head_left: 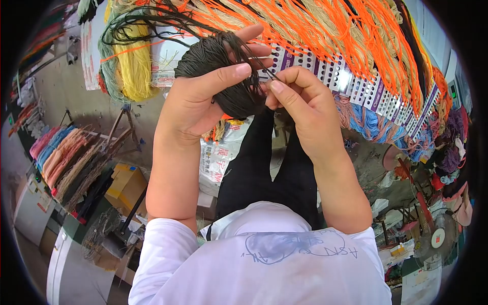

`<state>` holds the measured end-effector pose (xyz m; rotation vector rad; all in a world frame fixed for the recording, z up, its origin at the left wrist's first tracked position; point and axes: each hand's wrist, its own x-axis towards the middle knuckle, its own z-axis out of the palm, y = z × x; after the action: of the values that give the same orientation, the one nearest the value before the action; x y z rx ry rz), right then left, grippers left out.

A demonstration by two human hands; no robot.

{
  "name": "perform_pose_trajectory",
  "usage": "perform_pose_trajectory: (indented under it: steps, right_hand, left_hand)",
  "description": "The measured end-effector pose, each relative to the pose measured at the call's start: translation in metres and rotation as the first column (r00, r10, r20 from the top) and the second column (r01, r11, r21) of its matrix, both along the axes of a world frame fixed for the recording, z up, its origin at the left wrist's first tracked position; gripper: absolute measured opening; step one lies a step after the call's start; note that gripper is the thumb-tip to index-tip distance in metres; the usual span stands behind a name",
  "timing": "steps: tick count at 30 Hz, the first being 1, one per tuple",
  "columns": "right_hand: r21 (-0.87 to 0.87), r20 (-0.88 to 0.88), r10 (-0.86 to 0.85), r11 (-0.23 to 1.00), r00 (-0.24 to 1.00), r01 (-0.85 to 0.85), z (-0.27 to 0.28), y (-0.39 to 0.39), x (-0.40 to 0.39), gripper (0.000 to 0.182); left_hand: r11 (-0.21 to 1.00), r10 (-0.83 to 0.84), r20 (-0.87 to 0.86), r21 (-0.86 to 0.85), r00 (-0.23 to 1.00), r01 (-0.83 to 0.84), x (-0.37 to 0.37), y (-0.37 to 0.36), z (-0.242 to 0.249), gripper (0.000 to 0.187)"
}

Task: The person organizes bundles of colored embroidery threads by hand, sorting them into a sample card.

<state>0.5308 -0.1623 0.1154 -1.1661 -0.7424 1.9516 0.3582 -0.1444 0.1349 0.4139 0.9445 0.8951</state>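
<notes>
- Head view: the left hand (203,96) is closed around a skein of dark yarn (223,71), thumb laid across its near face and fingers curled round the far side, so the bundle sits firmly in the palm with its ends free above and below.
- The grip looks meant to keep the skein steady and bunched while a single thread is worked out of it.
- The right hand (300,107) sits just right of the skein, thumb and forefinger pinched together on a thin dark strand (268,74) that runs from the bundle; the other fingers are folded in loosely.
- The two hands are nearly touching, with the skein between them and mostly in the left palm; the pinch point lies at the skein's right edge.
- Loose dark threads (147,25) trail up and to the left from the skein toward the far side of the scene.
- Beyond the hands, a white perforated card strip (356,84) with purple marks runs across to the right, with orange and beige yarn (315,25) hanging from it; this seems to keep the colours separated and within reach.
- A yellow hank (134,66) hangs at far left of that display.
- Lower left, a rack of pink and tan skeins (66,152) stands well apart from the hands.
- A cardboard box (124,185) lies near the rack on the floor.
- Near the bottom, the person's white shirt (264,259) fills the view.
</notes>
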Motion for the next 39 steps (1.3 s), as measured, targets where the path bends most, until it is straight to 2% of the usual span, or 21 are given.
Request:
perform_pose_trajectory:
  steps: [2, 5, 8, 10, 13, 14, 16, 20, 22, 25, 26, 27, 28, 29, 30, 31, 35, 37, 39]
  right_hand:
    - [0.010, 0.002, 0.017, 1.000, 1.000, -0.017, 0.000, 0.000, 0.000, 0.013]
    - [0.001, 0.019, -0.054, 0.999, 0.998, 0.054, 0.001, 0.001, -0.003, 0.016]
    - [0.021, 0.085, 0.017, 1.000, 0.996, -0.019, -0.005, 0.001, -0.002, 0.019]
    - [0.030, 0.210, 0.128, 0.990, 0.969, -0.137, -0.006, 0.001, -0.001, 0.014]
    - [0.033, 0.276, 0.107, 0.992, 0.955, -0.121, -0.005, 0.000, 0.000, 0.010]
    - [0.032, 0.277, 0.107, 0.992, 0.955, -0.121, -0.007, -0.001, 0.002, 0.010]
    - [0.208, 0.267, 0.062, 0.971, 0.962, -0.120, -0.014, -0.001, 0.005, 0.011]
    - [0.242, 0.237, 0.045, 0.965, 0.970, -0.104, -0.013, -0.002, 0.008, 0.012]
    - [0.058, 0.148, 0.046, 0.997, 0.988, -0.055, -0.007, -0.002, 0.009, 0.012]
    - [0.017, 0.078, 0.036, 0.999, 0.996, -0.037, -0.005, -0.005, 0.010, 0.011]
    - [0.016, 0.079, 0.036, 0.999, 0.996, -0.037, -0.005, -0.005, 0.011, 0.011]
    - [0.012, 0.058, 0.024, 1.000, 0.998, -0.025, -0.004, -0.006, 0.012, 0.012]
    - [0.007, 0.037, 0.012, 1.000, 0.999, -0.013, -0.004, -0.006, 0.013, 0.012]
    - [0.007, 0.038, 0.012, 1.000, 0.999, -0.012, -0.005, -0.006, 0.013, 0.012]
    - [-0.008, -0.001, -0.022, 1.000, 1.000, 0.022, -0.006, -0.007, 0.013, 0.012]
    - [-0.025, -0.039, -0.057, 0.998, 0.998, 0.056, -0.007, -0.007, 0.013, 0.011]
    - [-0.026, -0.024, -0.095, 0.995, 0.995, 0.094, -0.005, -0.006, 0.020, 0.012]
    - [0.051, 0.087, -0.043, 0.998, 0.995, 0.039, -0.006, -0.006, 0.023, 0.011]
    - [0.069, 0.088, -0.048, 0.997, 0.995, 0.042, -0.005, -0.008, 0.024, 0.012]
  left_hand:
    - [1.000, -0.009, -0.037, 0.004, 0.999, 0.010, 0.001, 0.001, -0.001, 0.058]
    - [0.999, -0.036, -0.003, 0.014, 0.999, 0.036, 0.003, 0.003, -0.002, 0.059]
    - [0.999, -0.033, 0.019, 0.015, 0.999, 0.033, 0.004, 0.003, -0.004, 0.059]
    - [0.999, -0.023, 0.023, 0.025, 0.999, 0.022, 0.004, 0.004, -0.005, 0.059]
    - [1.000, -0.015, 0.030, 0.013, 0.999, 0.014, 0.005, 0.005, -0.004, 0.060]
    - [1.000, -0.015, 0.031, 0.012, 0.999, 0.014, 0.005, 0.005, -0.005, 0.060]
    - [0.999, -0.023, 0.034, 0.026, 0.999, 0.022, 0.004, 0.006, -0.006, 0.061]
    - [0.999, 0.024, 0.050, 0.024, 0.998, -0.025, 0.003, 0.008, -0.004, 0.069]
    - [0.997, 0.027, -0.016, 0.071, 1.000, -0.026, 0.002, 0.009, 0.000, 0.068]
    - [0.994, -0.016, -0.109, 0.104, 0.994, 0.028, 0.007, 0.010, -0.001, 0.077]
    - [0.994, -0.016, -0.108, 0.103, 0.994, 0.028, 0.007, 0.019, -0.019, 0.077]
    - [0.795, -0.153, 0.022, 0.596, 0.988, 0.110, 0.006, 0.037, -0.052, 0.083]
    - [0.372, -0.331, 0.063, 0.926, 0.942, 0.069, 0.005, 0.046, -0.070, 0.088]
    - [0.372, -0.331, 0.063, 0.926, 0.941, 0.068, 0.006, 0.037, -0.054, 0.088]
    - [0.772, -0.176, -0.046, 0.613, 0.983, 0.167, 0.009, 0.020, -0.023, 0.085]
    - [0.982, -0.089, -0.220, 0.142, 0.971, 0.122, 0.009, 0.010, -0.006, 0.081]
    - [0.981, -0.098, -0.175, 0.149, 0.980, 0.124, 0.011, 0.011, -0.012, 0.082]
    - [0.958, -0.064, -0.099, 0.274, 0.993, 0.089, 0.013, 0.011, -0.023, 0.083]
    - [0.972, -0.025, -0.097, 0.229, 0.995, 0.047, 0.021, 0.012, -0.020, 0.083]
